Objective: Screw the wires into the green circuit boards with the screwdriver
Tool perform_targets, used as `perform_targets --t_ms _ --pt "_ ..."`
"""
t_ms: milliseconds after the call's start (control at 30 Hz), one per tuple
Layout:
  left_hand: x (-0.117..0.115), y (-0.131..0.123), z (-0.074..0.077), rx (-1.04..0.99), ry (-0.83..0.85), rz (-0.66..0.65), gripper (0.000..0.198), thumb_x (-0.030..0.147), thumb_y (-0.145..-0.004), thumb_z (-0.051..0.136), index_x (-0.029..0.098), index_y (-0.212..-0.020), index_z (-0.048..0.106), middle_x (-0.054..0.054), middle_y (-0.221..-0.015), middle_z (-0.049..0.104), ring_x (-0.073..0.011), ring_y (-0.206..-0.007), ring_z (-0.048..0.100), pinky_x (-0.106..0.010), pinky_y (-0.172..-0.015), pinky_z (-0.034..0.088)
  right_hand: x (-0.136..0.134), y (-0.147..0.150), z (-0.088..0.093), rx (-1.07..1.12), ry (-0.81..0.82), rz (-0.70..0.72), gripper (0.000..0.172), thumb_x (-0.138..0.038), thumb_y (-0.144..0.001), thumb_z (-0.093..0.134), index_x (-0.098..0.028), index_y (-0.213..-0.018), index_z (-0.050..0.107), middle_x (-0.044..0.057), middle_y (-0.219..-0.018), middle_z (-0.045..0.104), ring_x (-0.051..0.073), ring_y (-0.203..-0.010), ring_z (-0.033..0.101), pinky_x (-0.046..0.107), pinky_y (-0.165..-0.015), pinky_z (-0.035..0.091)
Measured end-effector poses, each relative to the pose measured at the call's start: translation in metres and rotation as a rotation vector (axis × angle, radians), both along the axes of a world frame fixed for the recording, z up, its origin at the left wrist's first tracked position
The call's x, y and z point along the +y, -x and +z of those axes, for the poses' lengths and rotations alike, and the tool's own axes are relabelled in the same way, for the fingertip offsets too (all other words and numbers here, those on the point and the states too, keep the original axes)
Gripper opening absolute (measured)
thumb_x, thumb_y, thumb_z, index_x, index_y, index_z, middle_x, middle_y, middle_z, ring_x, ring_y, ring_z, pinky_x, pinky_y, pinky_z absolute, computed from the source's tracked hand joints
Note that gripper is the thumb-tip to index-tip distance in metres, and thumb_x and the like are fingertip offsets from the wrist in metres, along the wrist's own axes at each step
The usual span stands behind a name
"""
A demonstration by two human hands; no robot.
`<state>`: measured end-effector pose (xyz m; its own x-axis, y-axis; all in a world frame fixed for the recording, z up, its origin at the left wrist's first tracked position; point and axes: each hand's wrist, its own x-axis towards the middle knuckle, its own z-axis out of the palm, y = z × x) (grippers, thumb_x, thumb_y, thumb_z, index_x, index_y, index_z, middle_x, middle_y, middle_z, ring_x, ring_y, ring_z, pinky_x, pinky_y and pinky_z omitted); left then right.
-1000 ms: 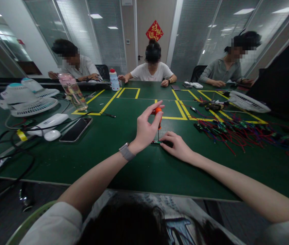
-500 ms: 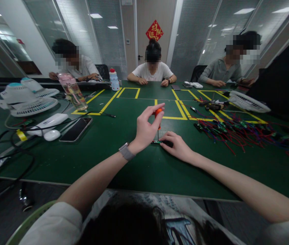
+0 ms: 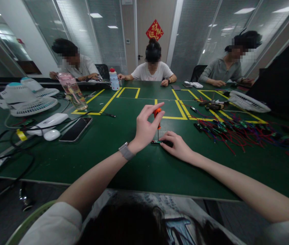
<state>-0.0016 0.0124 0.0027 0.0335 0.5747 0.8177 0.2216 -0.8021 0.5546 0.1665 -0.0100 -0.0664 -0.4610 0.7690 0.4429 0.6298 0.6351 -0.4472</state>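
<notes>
My left hand (image 3: 146, 126) is closed round the orange handle of a small screwdriver (image 3: 157, 117), which stands upright with its tip down on a small green circuit board (image 3: 156, 141) on the green table (image 3: 124, 160). My right hand (image 3: 176, 145) rests on the table just right of the board, with its fingertips pressed on the board's dark end and holding it down. A watch is on my left wrist.
A heap of small boards with red and blue wires (image 3: 236, 131) lies to the right. To the left are a phone (image 3: 76, 129), a white mouse (image 3: 52, 134), cables, two white fans (image 3: 24, 100) and a pink bottle (image 3: 72, 91). Three people sit at the far side.
My left fingers have shifted slightly on the screwdriver handle, turning it in place. My right hand has stayed on the board. The person opposite has moved a hand.
</notes>
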Motion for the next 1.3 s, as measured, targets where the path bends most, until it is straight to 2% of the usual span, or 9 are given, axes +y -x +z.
perform_targets --t_ms 167,367,500,567,733,933,1100,1167,1300 --pt "-0.0012 0.0005 0.0010 -0.005 0.040 -0.143 0.030 0.025 -0.096 0.043 0.023 -0.122 0.060 -0.005 -0.114 0.065 -0.0142 -0.102 0.061 -0.029 -0.091 0.047 -0.0005 0.0001 0.0011 0.002 0.004 0.008 0.012 -0.016 -0.084 0.060 -0.017 -0.091 0.069 0.008 -0.089 0.063 0.022 -0.086 0.059 0.037 -0.080 0.048" --pt "-0.0023 -0.0004 0.0016 0.027 -0.001 0.003 0.021 0.027 -0.087 0.061 0.023 -0.106 0.068 -0.004 -0.098 0.063 -0.0131 -0.089 0.060 -0.027 -0.083 0.049 -0.0013 0.0009 0.0027 -0.006 -0.002 -0.005 0.011 -0.016 -0.083 0.060 -0.018 -0.090 0.068 0.007 -0.088 0.062 0.022 -0.085 0.058 0.038 -0.080 0.048" --pt "-0.0002 -0.0002 -0.0001 0.038 0.022 -0.113 0.030 0.025 -0.095 0.045 0.025 -0.121 0.061 -0.005 -0.116 0.062 -0.0145 -0.106 0.058 -0.030 -0.094 0.047 -0.0008 0.0007 0.0022 -0.006 -0.004 0.001 0.011 -0.017 -0.084 0.060 -0.018 -0.090 0.068 0.007 -0.087 0.062 0.022 -0.085 0.058 0.038 -0.079 0.048" --pt "-0.0002 -0.0002 -0.0003 0.025 0.038 -0.134 0.031 0.024 -0.096 0.044 0.024 -0.123 0.059 -0.005 -0.115 0.064 -0.0141 -0.102 0.060 -0.030 -0.091 0.048 -0.0005 0.0005 0.0016 -0.005 -0.002 0.003 0.011 -0.017 -0.084 0.060 -0.018 -0.091 0.068 0.007 -0.088 0.062 0.022 -0.085 0.058 0.037 -0.079 0.048" --pt "-0.0021 -0.0001 0.0010 0.032 0.003 0.017 0.020 0.028 -0.086 0.062 0.023 -0.105 0.068 -0.003 -0.095 0.061 -0.0128 -0.087 0.058 -0.027 -0.082 0.049 -0.0002 0.0006 0.0011 -0.009 -0.001 0.003 0.011 -0.017 -0.084 0.060 -0.017 -0.091 0.068 0.008 -0.088 0.062 0.022 -0.085 0.058 0.038 -0.080 0.048" --pt "-0.0008 -0.0011 -0.0010 -0.006 0.101 -0.180 0.032 0.026 -0.097 0.041 0.023 -0.125 0.056 -0.006 -0.118 0.062 -0.0134 -0.097 0.063 -0.028 -0.087 0.050 -0.0003 0.0007 0.0013 -0.015 -0.004 0.000 0.012 -0.017 -0.084 0.060 -0.018 -0.092 0.069 0.007 -0.088 0.062 0.022 -0.085 0.058 0.037 -0.079 0.048" --pt "-0.0018 -0.0007 0.0010 0.000 0.040 -0.026 0.020 0.027 -0.087 0.061 0.022 -0.106 0.067 -0.004 -0.096 0.064 -0.0135 -0.086 0.061 -0.027 -0.081 0.050 -0.0003 0.0002 0.0004 -0.009 -0.003 0.000 0.011 -0.017 -0.084 0.060 -0.018 -0.091 0.068 0.008 -0.089 0.062 0.022 -0.086 0.059 0.038 -0.080 0.048" --pt "-0.0020 -0.0001 0.0016 0.009 0.030 0.011 0.019 0.029 -0.088 0.060 0.023 -0.103 0.068 -0.004 -0.097 0.063 -0.0136 -0.088 0.060 -0.027 -0.081 0.050 -0.0002 -0.0001 0.0000 -0.003 -0.004 0.001 0.011 -0.017 -0.084 0.060 -0.018 -0.091 0.068 0.008 -0.089 0.062 0.022 -0.086 0.059 0.038 -0.080 0.048" --pt "-0.0021 -0.0002 0.0010 -0.005 0.097 -0.146 0.031 0.027 -0.097 0.041 0.024 -0.121 0.060 -0.006 -0.114 0.064 -0.0143 -0.098 0.063 -0.028 -0.084 0.051 -0.0002 -0.0003 0.0002 -0.002 -0.006 0.004 0.011 -0.017 -0.084 0.060 -0.018 -0.091 0.069 0.007 -0.088 0.062 0.022 -0.085 0.059 0.038 -0.079 0.048"
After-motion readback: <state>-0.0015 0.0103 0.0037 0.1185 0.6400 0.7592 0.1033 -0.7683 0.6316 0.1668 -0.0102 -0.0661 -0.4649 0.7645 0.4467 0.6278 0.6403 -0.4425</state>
